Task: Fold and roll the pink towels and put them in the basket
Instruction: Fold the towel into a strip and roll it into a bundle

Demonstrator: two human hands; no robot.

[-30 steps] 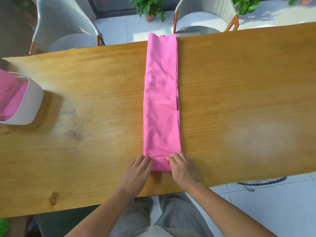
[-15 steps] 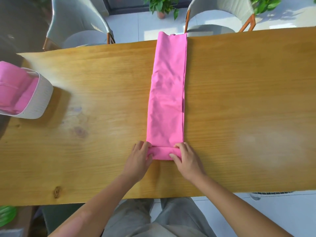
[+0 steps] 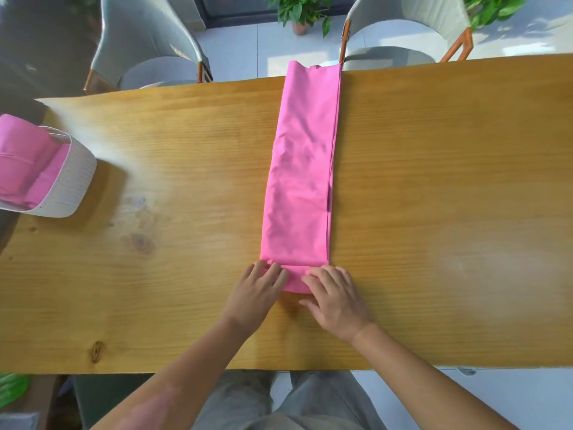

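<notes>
A pink towel (image 3: 302, 169), folded into a long narrow strip, lies across the wooden table (image 3: 434, 181) from the far edge toward me. Its near end is turned over into a small roll. My left hand (image 3: 255, 294) presses the roll's left part with fingers fairly straight. My right hand (image 3: 335, 297) presses the right part, fingertips on the cloth and thumb on the table. A white ribbed basket (image 3: 73, 184) stands at the left edge of the table with pink towels (image 3: 24, 162) inside.
Two grey chairs (image 3: 148, 48) (image 3: 400, 35) stand behind the far edge of the table. Potted plants (image 3: 302, 10) sit on the floor beyond them. My knees show below the table's near edge.
The towel's near end has been rolled a short way away from me, and both hands have moved forward with it. The view has shifted a little.
</notes>
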